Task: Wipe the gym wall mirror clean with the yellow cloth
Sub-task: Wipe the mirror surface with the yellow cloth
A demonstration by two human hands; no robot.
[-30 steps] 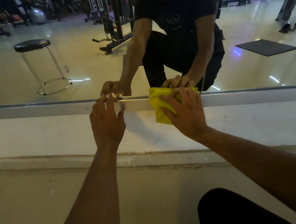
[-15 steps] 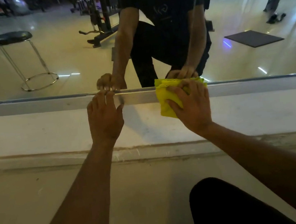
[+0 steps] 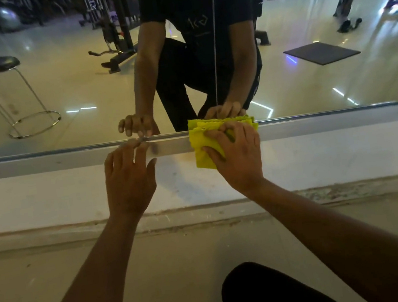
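Mirror (image 3: 311,90) frame had the yellow cloth (image 3: 201,148) pressed on it under the right hand's (image 3: 237,155) curled fingers; left hand (image 3: 128,178) rested flat, fingers straight

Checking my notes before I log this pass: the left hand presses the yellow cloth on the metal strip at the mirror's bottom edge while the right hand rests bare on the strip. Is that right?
Not quite: the hands are swapped. In the head view the right hand presses the yellow cloth on the metal strip at the mirror's bottom edge, while the left hand rests bare on the strip.
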